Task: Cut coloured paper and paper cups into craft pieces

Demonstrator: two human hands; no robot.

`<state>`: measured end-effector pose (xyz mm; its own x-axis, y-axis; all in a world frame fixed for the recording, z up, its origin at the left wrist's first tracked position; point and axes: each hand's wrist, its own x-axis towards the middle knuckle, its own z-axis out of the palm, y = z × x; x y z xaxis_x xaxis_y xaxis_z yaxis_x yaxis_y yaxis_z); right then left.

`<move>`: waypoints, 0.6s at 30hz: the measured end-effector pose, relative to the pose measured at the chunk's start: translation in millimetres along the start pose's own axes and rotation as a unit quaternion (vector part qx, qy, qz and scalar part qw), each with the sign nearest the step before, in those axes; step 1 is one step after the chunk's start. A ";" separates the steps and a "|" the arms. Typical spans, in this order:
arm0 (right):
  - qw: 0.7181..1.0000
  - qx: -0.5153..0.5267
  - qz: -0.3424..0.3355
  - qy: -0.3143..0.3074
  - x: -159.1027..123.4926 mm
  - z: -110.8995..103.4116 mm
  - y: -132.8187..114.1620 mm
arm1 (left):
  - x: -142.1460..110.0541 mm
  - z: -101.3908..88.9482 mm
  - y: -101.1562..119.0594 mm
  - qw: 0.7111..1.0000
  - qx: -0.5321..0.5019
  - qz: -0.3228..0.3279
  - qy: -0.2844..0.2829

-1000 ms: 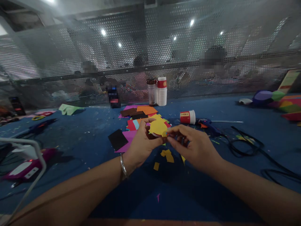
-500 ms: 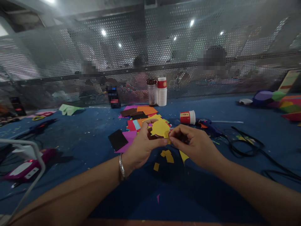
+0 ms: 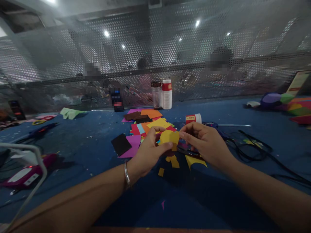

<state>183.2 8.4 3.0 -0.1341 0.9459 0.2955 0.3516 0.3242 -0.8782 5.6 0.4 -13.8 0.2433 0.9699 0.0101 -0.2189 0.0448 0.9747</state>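
Note:
My left hand [image 3: 152,147] grips a yellow round paper cutout [image 3: 166,137] between thumb and fingers, above the table. Small tabs stick out at its rim. The fingertips of my right hand [image 3: 201,140] are pinched together at the cutout's right edge. Below my right hand lies a dark, narrow blade-like tool [image 3: 187,150], perhaps scissors, partly hidden by the fingers. A larger yellow paper offcut [image 3: 195,161] with a curved edge rests under that hand. Small yellow paper scraps [image 3: 173,160] lie on the table below the cutout.
Coloured paper sheets [image 3: 152,114] are piled ahead, with a black square [image 3: 120,144] at left. A paper cup [image 3: 193,118] lies on its side beyond my right hand. A cup stack [image 3: 167,97] and a bottle [image 3: 156,96] stand behind. Black cable [image 3: 252,157] coils at right.
The yellow cutout has shifted slightly right and towards me, and has turned. My right hand has risen a little along its right edge, uncovering the dark tool and more of the yellow offcut.

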 end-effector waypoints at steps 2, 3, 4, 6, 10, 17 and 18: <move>1.000 0.005 0.002 0.002 0.5 1.5 1.8 | -0.5 0.2 -0.8 1.000 0.017 0.003 -0.008; 1.000 0.007 0.002 0.005 0.7 2.1 2.3 | -0.9 0.4 -1.1 1.000 0.025 0.004 -0.011; 1.000 0.008 0.002 0.009 0.7 2.6 2.4 | -1.4 0.6 -1.2 0.999 0.031 0.004 -0.012; 1.000 0.009 0.000 0.017 0.7 3.2 2.0 | -2.3 1.2 -1.2 0.999 0.041 0.002 -0.011; 1.000 -0.007 0.001 0.023 0.4 3.9 0.8 | -3.4 2.3 -1.0 0.999 0.048 0.002 -0.017; 0.999 0.014 0.029 0.022 -1.0 5.4 -0.4 | -4.3 2.5 -2.0 0.999 0.043 0.010 -0.026; 0.999 0.016 0.037 0.022 -1.2 5.6 -1.0 | -4.6 2.8 -2.0 0.999 0.041 0.009 -0.028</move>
<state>177.8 6.9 1.5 -0.0685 0.9670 0.2453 0.3285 0.2540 -0.9097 7.6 -4.8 -15.2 0.2924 0.9555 0.0387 -0.1465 0.0048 0.9892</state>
